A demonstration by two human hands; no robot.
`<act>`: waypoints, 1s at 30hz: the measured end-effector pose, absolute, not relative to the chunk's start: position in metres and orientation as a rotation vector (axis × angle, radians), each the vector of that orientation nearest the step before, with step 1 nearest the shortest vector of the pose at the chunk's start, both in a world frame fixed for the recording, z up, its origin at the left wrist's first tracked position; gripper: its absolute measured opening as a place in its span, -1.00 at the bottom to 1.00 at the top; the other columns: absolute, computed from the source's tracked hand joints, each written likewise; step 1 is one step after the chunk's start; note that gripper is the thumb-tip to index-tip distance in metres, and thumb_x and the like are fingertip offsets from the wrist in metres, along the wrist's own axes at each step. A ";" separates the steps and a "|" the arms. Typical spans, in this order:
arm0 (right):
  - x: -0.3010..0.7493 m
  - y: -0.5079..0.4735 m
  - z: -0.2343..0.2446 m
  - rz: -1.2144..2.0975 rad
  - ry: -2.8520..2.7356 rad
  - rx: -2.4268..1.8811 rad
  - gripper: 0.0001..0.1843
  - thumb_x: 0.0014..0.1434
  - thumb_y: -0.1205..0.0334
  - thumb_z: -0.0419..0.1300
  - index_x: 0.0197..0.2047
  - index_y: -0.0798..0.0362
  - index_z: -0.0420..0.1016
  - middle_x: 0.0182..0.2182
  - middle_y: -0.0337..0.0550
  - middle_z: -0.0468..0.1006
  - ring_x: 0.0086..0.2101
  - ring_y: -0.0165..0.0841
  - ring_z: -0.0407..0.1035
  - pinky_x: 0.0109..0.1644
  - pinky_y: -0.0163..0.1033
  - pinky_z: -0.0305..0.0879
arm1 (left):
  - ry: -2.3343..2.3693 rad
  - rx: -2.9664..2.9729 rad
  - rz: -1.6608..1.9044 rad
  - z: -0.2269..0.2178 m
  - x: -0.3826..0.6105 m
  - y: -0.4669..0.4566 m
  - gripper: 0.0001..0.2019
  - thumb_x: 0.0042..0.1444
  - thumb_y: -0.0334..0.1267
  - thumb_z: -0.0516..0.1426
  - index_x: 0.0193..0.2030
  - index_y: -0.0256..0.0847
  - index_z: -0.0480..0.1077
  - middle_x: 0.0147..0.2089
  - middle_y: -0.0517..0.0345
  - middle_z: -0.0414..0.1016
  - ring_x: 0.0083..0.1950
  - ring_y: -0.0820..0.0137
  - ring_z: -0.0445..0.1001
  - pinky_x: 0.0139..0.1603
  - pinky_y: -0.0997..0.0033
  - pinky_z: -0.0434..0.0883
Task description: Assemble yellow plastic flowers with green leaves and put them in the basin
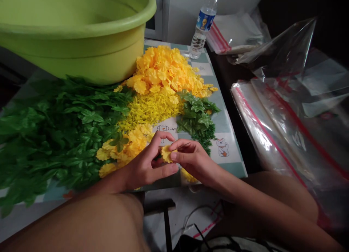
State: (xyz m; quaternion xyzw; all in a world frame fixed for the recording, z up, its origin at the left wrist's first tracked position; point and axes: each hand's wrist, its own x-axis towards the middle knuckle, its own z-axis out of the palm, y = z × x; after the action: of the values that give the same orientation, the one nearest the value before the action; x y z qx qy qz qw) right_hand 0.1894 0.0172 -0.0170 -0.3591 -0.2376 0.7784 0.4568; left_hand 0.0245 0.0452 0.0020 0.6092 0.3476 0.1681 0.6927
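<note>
Both my hands meet at the table's near edge around one small yellow fabric flower (166, 153). My left hand (147, 164) pinches it from the left, fingers curled. From the right, my right hand (191, 158) grips the same flower with thumb and fingers. Another yellow flower (188, 176) lies just under my right hand. A small heap of yellow flowers (128, 146) sits left of my hands, and a large orange-yellow flower pile (166, 70) lies farther back. Thin yellow pieces (149, 110) are spread in between.
Green plastic leaves (54, 132) cover the table's left, with a smaller leaf bunch (197, 117) on the right. A big green basin (79, 30) stands at the back left, a water bottle (201, 26) behind. Clear bags with red strips (289, 121) lie right of the table (226, 161).
</note>
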 end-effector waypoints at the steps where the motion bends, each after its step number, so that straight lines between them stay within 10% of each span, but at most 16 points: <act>1: 0.188 0.016 -0.019 1.904 -0.600 -0.902 -0.86 -0.13 0.37 0.39 -0.41 0.03 0.58 -0.48 -0.28 0.53 -0.44 -0.45 0.40 -0.29 -0.32 0.32 | 0.783 1.381 0.376 0.002 0.024 0.045 -0.56 0.07 -0.15 0.15 0.00 -0.08 0.01 -0.51 0.40 0.09 -0.56 0.59 -0.02 -0.57 0.57 -0.05; 11: 0.208 0.029 -0.012 1.767 -1.227 -1.109 -0.78 0.02 0.26 0.28 -0.21 0.02 0.46 -0.47 -0.28 0.43 -0.47 -0.43 0.32 -0.33 -0.27 0.28 | 0.804 1.589 0.501 -0.004 0.029 0.050 -0.82 0.26 -0.14 -0.06 -0.15 -0.14 0.26 -0.33 0.24 0.29 -0.33 0.46 0.25 -0.29 0.47 0.21; 17: 0.280 0.064 -0.014 0.135 -1.904 -1.873 -0.80 0.05 0.32 0.19 -0.19 0.11 0.43 -0.31 -0.02 0.43 -0.32 -0.23 0.32 -0.22 -0.13 0.23 | 0.882 1.376 0.487 -0.016 0.037 0.054 -0.78 0.28 -0.11 -0.09 -0.25 -0.16 0.26 -0.43 0.29 0.09 -0.45 0.49 0.08 -0.40 0.49 0.14; 30: 0.284 0.070 -0.021 -0.019 -1.871 -1.873 -0.85 0.20 0.39 -0.02 -0.32 0.08 0.36 -0.37 -0.01 0.44 -0.34 -0.24 0.33 -0.25 -0.17 0.21 | 0.763 1.473 0.729 -0.036 0.052 0.063 -0.86 0.26 -0.25 -0.04 -0.24 -0.20 0.29 -0.21 0.17 0.34 -0.04 0.39 0.37 0.10 0.37 0.24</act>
State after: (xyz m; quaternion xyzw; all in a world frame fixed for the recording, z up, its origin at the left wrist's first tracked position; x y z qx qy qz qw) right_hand 0.2837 0.0704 -0.0211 -0.6861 -0.6853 -0.0069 0.2443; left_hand 0.0524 0.0629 -0.0361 0.6399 0.3312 0.3167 0.6169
